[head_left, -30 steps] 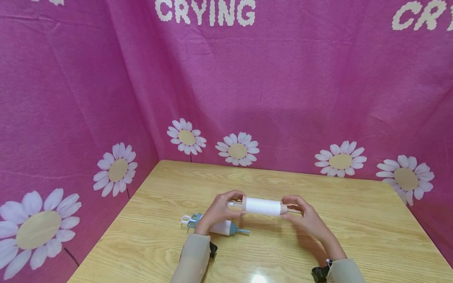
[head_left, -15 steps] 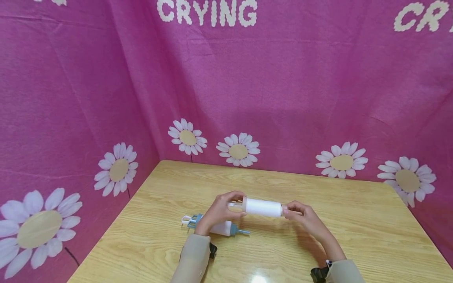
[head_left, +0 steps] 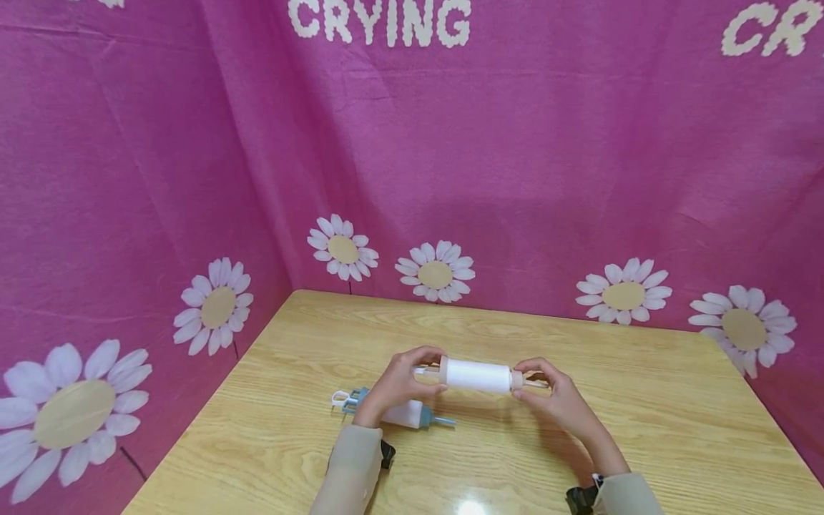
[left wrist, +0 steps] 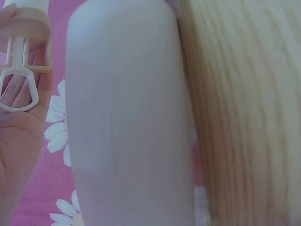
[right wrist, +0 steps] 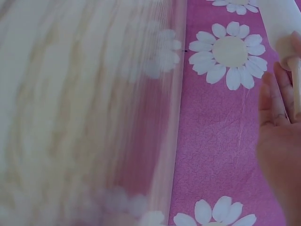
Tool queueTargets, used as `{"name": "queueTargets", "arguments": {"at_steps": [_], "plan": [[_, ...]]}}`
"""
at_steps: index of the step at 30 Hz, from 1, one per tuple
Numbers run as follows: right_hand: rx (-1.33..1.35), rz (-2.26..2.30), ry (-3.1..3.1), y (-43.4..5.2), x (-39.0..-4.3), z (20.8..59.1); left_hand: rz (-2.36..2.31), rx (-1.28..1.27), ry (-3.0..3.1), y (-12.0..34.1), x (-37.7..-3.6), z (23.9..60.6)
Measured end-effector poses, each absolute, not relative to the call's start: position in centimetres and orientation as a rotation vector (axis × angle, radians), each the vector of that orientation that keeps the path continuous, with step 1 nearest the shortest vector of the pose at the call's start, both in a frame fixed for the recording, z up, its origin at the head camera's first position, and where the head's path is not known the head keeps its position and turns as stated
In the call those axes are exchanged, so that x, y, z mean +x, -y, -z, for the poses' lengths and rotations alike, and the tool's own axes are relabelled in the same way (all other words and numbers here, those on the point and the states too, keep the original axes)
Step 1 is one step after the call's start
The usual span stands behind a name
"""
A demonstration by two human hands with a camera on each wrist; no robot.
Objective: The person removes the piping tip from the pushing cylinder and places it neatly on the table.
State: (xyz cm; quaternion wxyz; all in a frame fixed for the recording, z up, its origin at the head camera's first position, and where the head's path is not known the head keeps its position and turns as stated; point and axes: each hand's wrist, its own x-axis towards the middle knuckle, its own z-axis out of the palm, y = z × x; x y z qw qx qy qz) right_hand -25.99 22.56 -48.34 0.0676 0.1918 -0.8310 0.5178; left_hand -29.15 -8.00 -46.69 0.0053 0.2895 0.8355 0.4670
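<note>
A white syringe-like dispenser (head_left: 478, 375) with beige end caps is held level above the table between both hands. My left hand (head_left: 400, 379) grips its left, beige end, where a plunger with a looped pull handle (left wrist: 19, 89) sticks out toward the palm. My right hand (head_left: 555, 390) holds the beige nozzle cap (head_left: 517, 380) at the other end between thumb and fingers, with the thin nozzle (head_left: 536, 384) pointing into the palm. A second dispenser with blue caps (head_left: 425, 416) lies on the table, partly hidden behind the left wrist.
The wooden table (head_left: 618, 415) reaches back to a pink cloth (head_left: 515, 157) printed with daisies, which also hangs along the left side. Black straps (head_left: 582, 497) sit at the wrists. A broad pale cylinder (left wrist: 127, 117) fills the middle of the left wrist view.
My right fingers closed in on the nozzle cap, covering the nozzle, then spread back so that the nozzle shows again. The left hand and the blue-capped dispenser stay in place.
</note>
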Motion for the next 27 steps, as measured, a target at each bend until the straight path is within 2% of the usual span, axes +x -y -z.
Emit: {"name": "queueTargets", "arguments": {"at_steps": [15,27], "plan": [[0.418,-1.83,2.647,-22.53,-25.84,48.0,-1.464,0.923,-2.623,8.03,-29.05,46.93],[0.508,-1.589,2.534,-22.52,-25.73,48.26,-1.442,0.875,-2.622,8.75,-29.47,46.63]]}}
